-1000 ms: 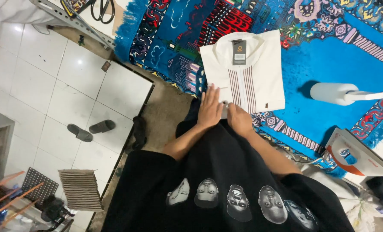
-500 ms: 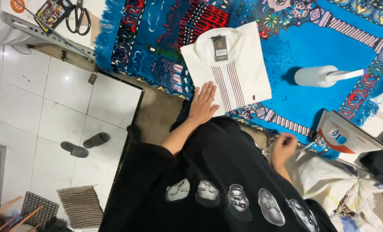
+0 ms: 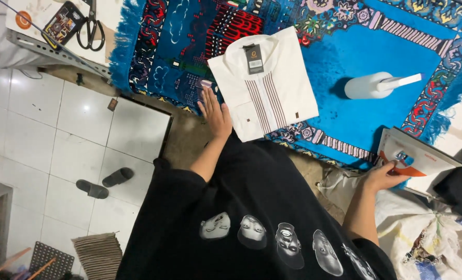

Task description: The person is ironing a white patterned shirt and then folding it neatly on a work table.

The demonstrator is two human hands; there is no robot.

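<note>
- Left hand (image 3: pixel 215 113): flat, fingers spread, grip released; palm down on the blue patterned rug (image 3: pixel 355 52), touching the left edge of the folded white shirt (image 3: pixel 272 85).
- Right hand (image 3: pixel 382 176): at the right edge of the surface, fingers curled onto the near corner of a flat white package with orange marking (image 3: pixel 423 158); grip grasping that corner.
- Folded white shirt: lying flat, collar away from the body, dark vertical stripes down the front placket, dark hang tag (image 3: pixel 253 58) at the collar; placed on the rug, near its front border, just ahead of the torso.
- White spray bottle (image 3: pixel 368 85): lying on its side on the plain blue field of the rug, nozzle to the right, well apart from the shirt.
- Black scissors (image 3: pixel 91 28) and a phone with colourful case (image 3: pixel 64 22): side by side on the bare surface beyond the rug's fringed left end.
- Pair of dark slippers (image 3: pixel 104 183): on the white tiled floor (image 3: pixel 44 129), left of the body.
- Black garment with printed grey faces (image 3: pixel 262 228): worn on the torso, filling the lower centre.
- White patterned cloth bundle (image 3: pixel 423 233): below the right forearm, lower right.
</note>
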